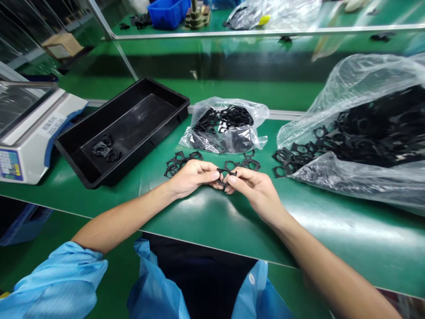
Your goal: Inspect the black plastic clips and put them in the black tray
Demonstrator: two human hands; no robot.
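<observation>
My left hand (191,176) and my right hand (253,186) meet over the green mat, both pinching one small black plastic frame part (226,174) between fingertips. Several loose black frame parts (178,161) lie just beyond my left hand, and more loose parts (247,163) beyond my right. A small clear bag (226,126) of the same parts sits behind them. A black tray (122,128) at the left holds a few parts (105,150) in its near end.
A large clear plastic bag (361,128) spilling black parts fills the right side. A weighing scale (29,128) stands at far left. A metal rail (285,115) crosses behind the mat; a blue bin (166,12) sits on the far bench.
</observation>
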